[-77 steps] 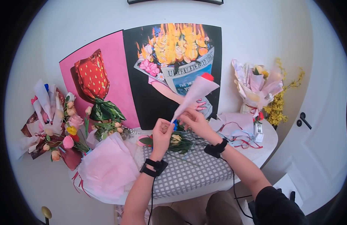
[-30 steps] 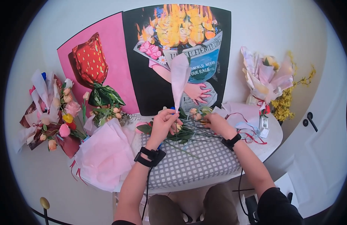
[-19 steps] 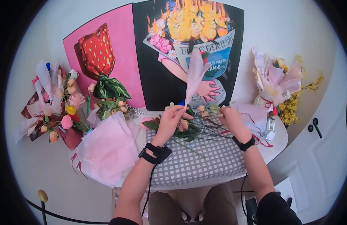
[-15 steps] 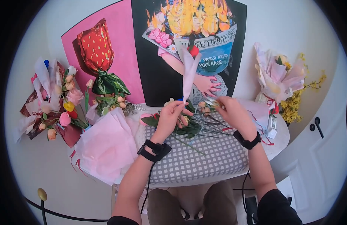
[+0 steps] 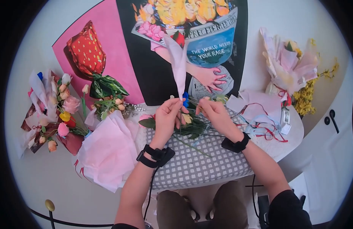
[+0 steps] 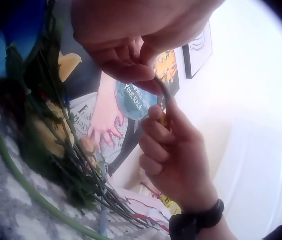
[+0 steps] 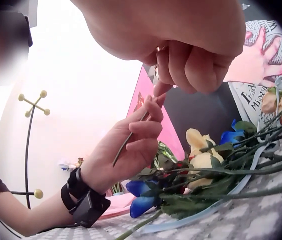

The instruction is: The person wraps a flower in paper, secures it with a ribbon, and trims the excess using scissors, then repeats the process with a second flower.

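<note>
Above the left hand (image 5: 167,119), head view alone shows a pink cone (image 5: 178,68).

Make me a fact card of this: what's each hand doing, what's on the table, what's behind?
Left hand: pinches the bottom of a pink paper cone
Cone top: red flower peeking out
Right hand: close by, curled round a small thing too hidden to name
Checked cloth: flowers lying on it
Left of cloth: pink paper sheets
Right of cloth: tangled ribbons
Behind: pink picture, black picture
</note>
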### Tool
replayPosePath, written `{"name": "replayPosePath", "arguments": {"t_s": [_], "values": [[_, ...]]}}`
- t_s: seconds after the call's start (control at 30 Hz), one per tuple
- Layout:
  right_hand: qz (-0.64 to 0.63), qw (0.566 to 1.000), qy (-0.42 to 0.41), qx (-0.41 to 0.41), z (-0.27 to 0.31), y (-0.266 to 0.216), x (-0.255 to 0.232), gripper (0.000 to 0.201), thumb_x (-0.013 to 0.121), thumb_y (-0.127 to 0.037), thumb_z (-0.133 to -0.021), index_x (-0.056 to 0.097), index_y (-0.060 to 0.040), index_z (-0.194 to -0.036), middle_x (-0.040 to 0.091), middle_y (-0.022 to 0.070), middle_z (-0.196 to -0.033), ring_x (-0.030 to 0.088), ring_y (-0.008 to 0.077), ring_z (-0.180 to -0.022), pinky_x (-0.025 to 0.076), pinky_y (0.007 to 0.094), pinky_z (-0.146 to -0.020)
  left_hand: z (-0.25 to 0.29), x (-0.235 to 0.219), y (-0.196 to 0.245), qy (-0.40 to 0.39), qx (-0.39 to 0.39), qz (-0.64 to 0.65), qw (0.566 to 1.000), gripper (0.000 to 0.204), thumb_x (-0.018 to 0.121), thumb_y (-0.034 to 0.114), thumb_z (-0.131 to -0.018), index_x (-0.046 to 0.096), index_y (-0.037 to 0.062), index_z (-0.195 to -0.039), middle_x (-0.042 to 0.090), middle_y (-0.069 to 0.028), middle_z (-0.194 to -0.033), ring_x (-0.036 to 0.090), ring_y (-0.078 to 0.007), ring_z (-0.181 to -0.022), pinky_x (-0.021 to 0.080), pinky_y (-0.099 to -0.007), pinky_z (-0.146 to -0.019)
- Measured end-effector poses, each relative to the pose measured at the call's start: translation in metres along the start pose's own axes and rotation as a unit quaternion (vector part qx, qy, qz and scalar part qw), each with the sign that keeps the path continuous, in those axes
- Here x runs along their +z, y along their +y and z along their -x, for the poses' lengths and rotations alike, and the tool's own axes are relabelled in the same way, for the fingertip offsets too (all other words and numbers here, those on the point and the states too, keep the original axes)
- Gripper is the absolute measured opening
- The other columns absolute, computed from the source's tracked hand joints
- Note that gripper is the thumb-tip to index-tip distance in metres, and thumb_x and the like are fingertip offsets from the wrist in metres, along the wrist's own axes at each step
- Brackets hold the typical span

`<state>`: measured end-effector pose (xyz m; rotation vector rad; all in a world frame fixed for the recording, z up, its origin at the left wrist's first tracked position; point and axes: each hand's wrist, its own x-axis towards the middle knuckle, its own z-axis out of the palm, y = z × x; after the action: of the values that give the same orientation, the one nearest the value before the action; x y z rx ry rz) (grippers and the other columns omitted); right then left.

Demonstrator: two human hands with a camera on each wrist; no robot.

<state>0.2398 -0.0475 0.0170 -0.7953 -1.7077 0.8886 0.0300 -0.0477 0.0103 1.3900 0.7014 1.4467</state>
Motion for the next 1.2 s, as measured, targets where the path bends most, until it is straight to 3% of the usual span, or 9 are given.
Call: {"name": "replayPosePath", "arguments": {"t_s": [0.03, 0.2, 0.27, 0.4, 0.67, 0.8, 1.0, 1.03, 1.2], "values": [[0.009, 1.0, -0.012, -0.018, 0.0, 0.005, 0.002, 0.049, 0.044, -0.036, -0.112, 0.066, 0.0005, -0.087, 0.037, -0.0068, -0.064, 0.031, 0.0042, -0.059, 0.027, 0.0252, -0.056, 0.001, 0.001, 0.0, -0.004, -0.004, -0.002, 1.0, 0.025, 0.057, 0.019, -0.106, 0.065, -0.0027, -0.117, 0.071, -0.0077, -0.084, 0.062, -0.0094, -0.053, 0.042, -0.0182, -0.04], [-0.016, 0.999, -0.002, -0.027, -0.001, 0.008, 0.002, 0.052, 0.044, -0.037, -0.111, 0.064, -0.0004, -0.081, 0.038, -0.0066, -0.063, 0.032, 0.0049, -0.059, 0.027, 0.025, -0.056, 0.001, 0.004, 0.002, -0.012, 0.0, -0.019, 1.0, 0.023, 0.061, 0.016, -0.104, 0.06, -0.0029, -0.117, 0.076, -0.0166, -0.093, 0.069, -0.0145, -0.063, 0.048, -0.0204, -0.044], [-0.03, 0.999, -0.042, 0.015, 0.002, 0.005, 0.0, 0.053, 0.045, -0.038, -0.111, 0.063, -0.0009, -0.079, 0.038, -0.0066, -0.063, 0.033, 0.005, -0.058, 0.027, 0.0253, -0.055, 0.002, 0.004, 0.003, -0.014, -0.009, -0.023, 1.0, 0.022, 0.061, 0.015, -0.104, 0.06, -0.0027, -0.117, 0.076, -0.0172, -0.095, 0.07, -0.0147, -0.064, 0.049, -0.0206, -0.045], [-0.041, 0.999, -0.022, 0.024, 0.003, 0.005, 0.003, 0.054, 0.045, -0.039, -0.11, 0.063, -0.001, -0.077, 0.038, -0.0068, -0.062, 0.033, 0.0049, -0.058, 0.027, 0.0256, -0.054, 0.002, 0.005, 0.002, -0.02, -0.013, -0.039, 0.999, 0.02, 0.06, 0.013, -0.104, 0.058, -0.0013, -0.116, 0.077, -0.0175, -0.097, 0.071, -0.0147, -0.065, 0.051, -0.0209, -0.046], [-0.057, 0.998, -0.031, 0.027, 0.003, 0.011, 0.003, 0.054, 0.049, -0.039, -0.109, 0.062, -0.0004, -0.073, 0.051, -0.0015, -0.06, 0.044, 0.0064, -0.058, 0.034, 0.0282, -0.054, 0.002, 0.006, -0.001, -0.026, 0.001, -0.056, 0.998, 0.019, 0.058, 0.014, -0.105, 0.057, -0.0006, -0.116, 0.077, -0.0183, -0.098, 0.069, -0.0151, -0.064, 0.051, -0.0213, -0.046], [-0.059, 0.998, -0.023, 0.026, 0.003, 0.012, 0.003, 0.054, 0.049, -0.039, -0.109, 0.062, -0.0003, -0.074, 0.052, -0.0012, -0.059, 0.044, 0.0066, -0.057, 0.034, 0.0287, -0.053, 0.002, 0.007, 0.001, -0.024, 0.007, -0.06, 0.998, 0.019, 0.058, 0.015, -0.105, 0.057, -0.0006, -0.116, 0.077, -0.0188, -0.098, 0.071, -0.0161, -0.066, 0.051, -0.0217, -0.046], [-0.039, 0.999, -0.021, 0.021, 0.005, 0.008, 0.003, 0.055, 0.048, -0.039, -0.11, 0.061, -0.0004, -0.073, 0.051, -0.0009, -0.059, 0.043, 0.007, -0.057, 0.035, 0.029, -0.053, 0.002, 0.005, 0.0, -0.034, 0.012, -0.055, 0.998, 0.019, 0.058, 0.017, -0.106, 0.059, -0.0001, -0.113, 0.076, -0.0189, -0.101, 0.074, -0.0173, -0.073, 0.053, -0.0224, -0.048], [-0.059, 0.998, -0.014, 0.012, 0.005, 0.011, 0.005, 0.054, 0.048, -0.038, -0.11, 0.062, -0.0013, -0.073, 0.046, -0.0041, -0.059, 0.038, 0.0052, -0.056, 0.03, 0.0273, -0.052, 0.002, 0.005, 0.0, -0.036, 0.01, -0.057, 0.998, 0.019, 0.058, 0.017, -0.106, 0.059, -0.0001, -0.113, 0.076, -0.0189, -0.101, 0.074, -0.0173, -0.073, 0.053, -0.0224, -0.048], [-0.104, 0.994, -0.011, 0.012, 0.005, 0.008, 0.005, 0.053, 0.047, -0.039, -0.11, 0.062, -0.0027, -0.074, 0.038, -0.0079, -0.06, 0.032, 0.0037, -0.056, 0.026, 0.0254, -0.052, 0.007, 0.011, -0.003, -0.026, -0.024, -0.008, 0.999, 0.019, 0.059, 0.019, -0.106, 0.064, 0.0017, -0.112, 0.071, -0.0087, -0.097, 0.07, -0.0123, -0.078, 0.055, -0.0226, -0.05]]}}
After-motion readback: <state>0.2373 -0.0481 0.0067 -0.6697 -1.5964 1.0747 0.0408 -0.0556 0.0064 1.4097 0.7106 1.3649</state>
